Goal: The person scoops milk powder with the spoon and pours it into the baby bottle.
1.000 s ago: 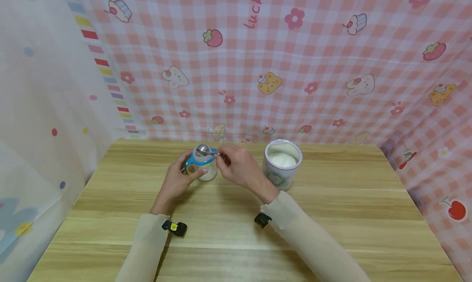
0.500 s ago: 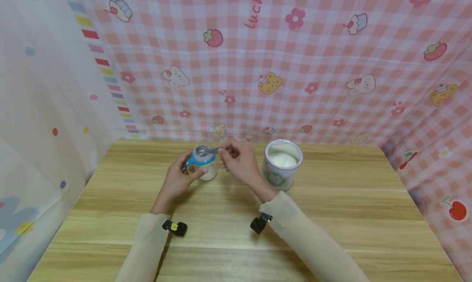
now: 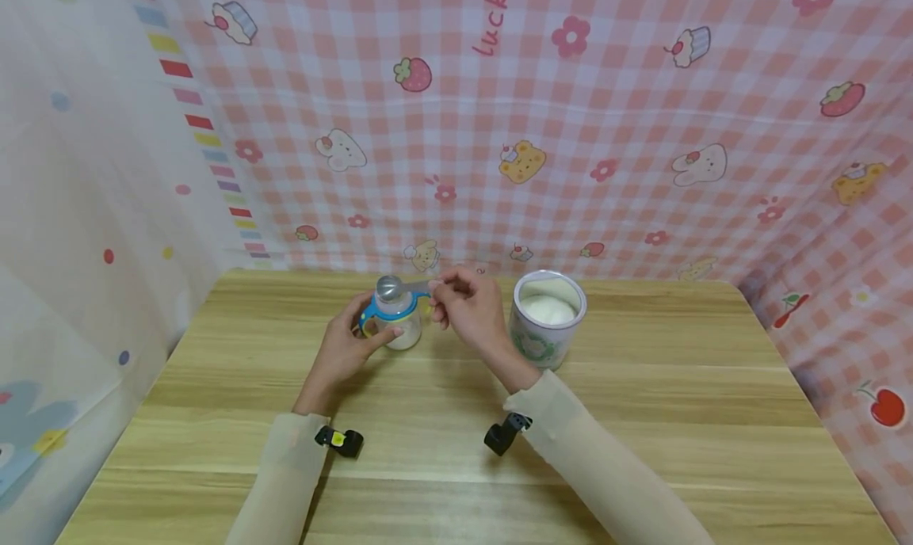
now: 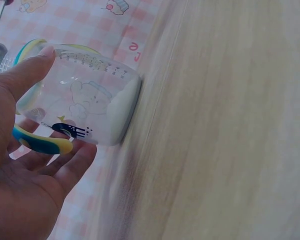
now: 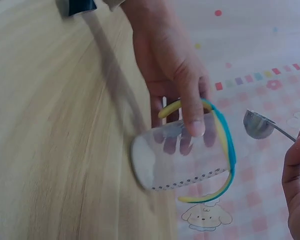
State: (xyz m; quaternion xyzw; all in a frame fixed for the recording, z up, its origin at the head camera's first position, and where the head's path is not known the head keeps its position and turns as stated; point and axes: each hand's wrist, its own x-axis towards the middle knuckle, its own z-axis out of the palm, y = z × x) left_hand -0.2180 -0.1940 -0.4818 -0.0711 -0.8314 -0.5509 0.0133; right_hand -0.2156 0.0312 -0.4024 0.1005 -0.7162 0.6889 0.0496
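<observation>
A clear baby bottle (image 3: 407, 337) with blue-and-yellow handles stands uncapped on the table, with white powder (image 4: 122, 107) at its bottom. My left hand (image 3: 345, 341) grips the bottle's side, thumb in front and fingers behind, as the right wrist view also shows. Between thumb and fingers, my right hand (image 3: 472, 307) pinches the handle of a metal measuring spoon (image 3: 389, 288). The spoon's round bowl (image 5: 257, 125) is over the bottle's mouth, clear of it in the right wrist view. Grey metal shows inside the bowl in the head view.
A tall white-and-lilac can (image 3: 540, 341) of white powder stands open to the right of the bottle, close to my right wrist. Behind the wooden table (image 3: 428, 450) hangs a pink checked cloth (image 3: 456, 133); a paler cloth covers the left side.
The spoon's bowl was tipped at the bottle's mouth; now it is raised above it and turned upright. My right hand has shifted slightly right. The left hand and bottle stay put.
</observation>
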